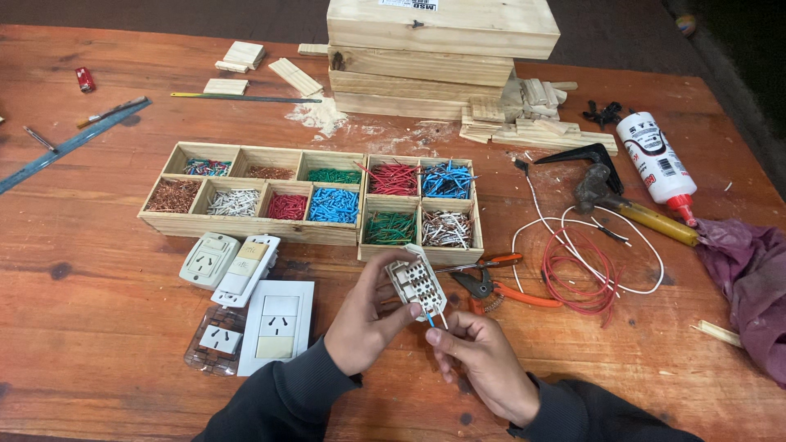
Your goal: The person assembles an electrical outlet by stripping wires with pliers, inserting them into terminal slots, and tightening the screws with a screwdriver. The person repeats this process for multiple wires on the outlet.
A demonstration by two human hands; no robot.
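Observation:
My left hand [364, 315] holds a white electrical socket module [417, 282] with its terminal side up, just above the wooden table [98, 327]. My right hand [483, 360] pinches a short blue wire piece [429, 319] at the module's lower edge; a white wire piece sits beside it. Both hands hover near the table's front edge, in front of the small wooden tray [419, 255] of cut wires.
A long compartment tray [246, 231] holds several coloured wire bits. White sockets and cover plates [278, 326] lie at the left. Orange-handled pliers [499, 288], coiled red and white wire [585, 274], a hammer [622, 200], a glue bottle [655, 160], purple cloth [749, 270] and stacked wood [442, 49] surround.

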